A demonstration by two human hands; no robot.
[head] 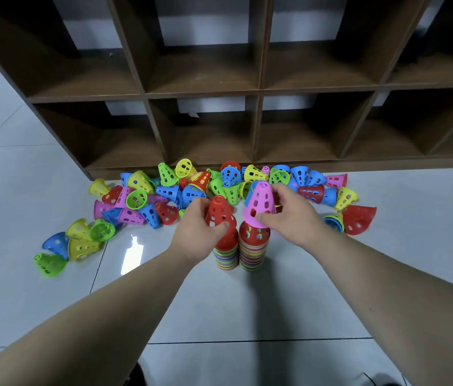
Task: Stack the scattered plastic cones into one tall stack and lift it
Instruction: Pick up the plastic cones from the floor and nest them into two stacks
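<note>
Take the right stack (pixel 253 246) as the marker: it stands upright on the pale tiled floor (pixel 247 316), many-coloured rims with a red cone on top. The left stack (pixel 226 256) stands just beside it on its left, so close I can't tell whether the two touch.

The right hand (pixel 292 215) pinches a pink cone (pixel 260 203) at its wide rim, thumb in front and fingers curled behind. It holds the cone straight over the marker stack's tip, leaning a little. The left hand (pixel 197 232) has its fingers wrapped round the lower half of a red cone (pixel 218 208) on top of the neighbouring stack. Whether either cone is fully seated I can't make out.

Beyond the marker stack the loose cones (pixel 169 190) lie heaped along the foot of a dark wooden shelf unit (pixel 203 87), with a few more well off to its left.

To my eye the work is mid-way, two columns and a big heap left. I'd square the pink cone so its rim is level before lowering it, then press lightly until it nests. Pushing at an angle would likely jam it or tip the column into its neighbour. One hand at a time looks safer
</note>
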